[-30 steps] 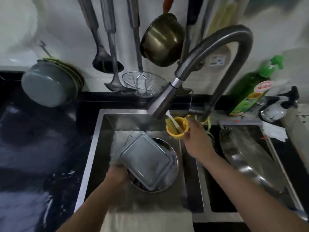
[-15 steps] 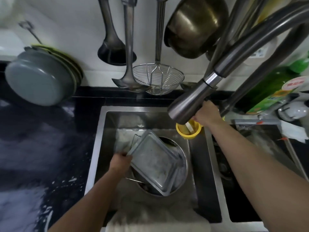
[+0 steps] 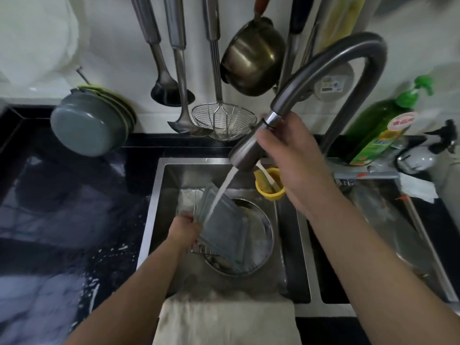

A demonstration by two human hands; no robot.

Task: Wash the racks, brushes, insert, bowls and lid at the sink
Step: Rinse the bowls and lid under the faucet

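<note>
Steel faucet head in the right hand's curled grip, left hand grasping the clear insert.

A clear rectangular glass lid is held tilted in the left basin of the sink, its far edge raised under a stream of water. Below it lies a round steel bowl, wet inside. A wire rack shows at the lid's near-left edge, seemingly resting on the bowl's rim.
</note>
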